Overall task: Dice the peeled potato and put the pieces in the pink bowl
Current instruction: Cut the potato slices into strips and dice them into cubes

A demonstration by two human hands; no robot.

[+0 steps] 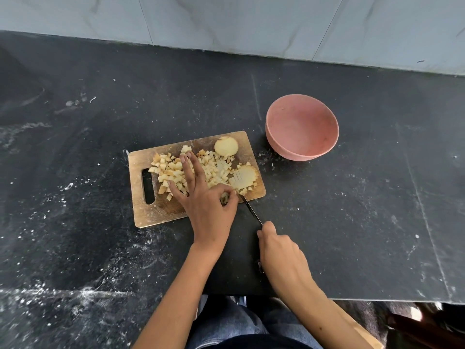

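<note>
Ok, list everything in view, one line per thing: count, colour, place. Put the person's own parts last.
cutting board: one, light brown wood, middle of the counter, handle slot at its left end.
diced potato: one loose pile, pale yellow, spread across the board.
potato slice: one, pale yellow, uncut, far right corner of the board.
scored slice: one, pale yellow, partly cut, right edge of the board.
pink bowl: one, pink, on the counter right of the board, nothing in it.
knife: one, dark blade, tip at the board's near right edge.
counter: one, black, dusted with white specks.
left hand: one, on the board, pinching potato pieces.
right hand: one, gripping the knife handle.
</note>
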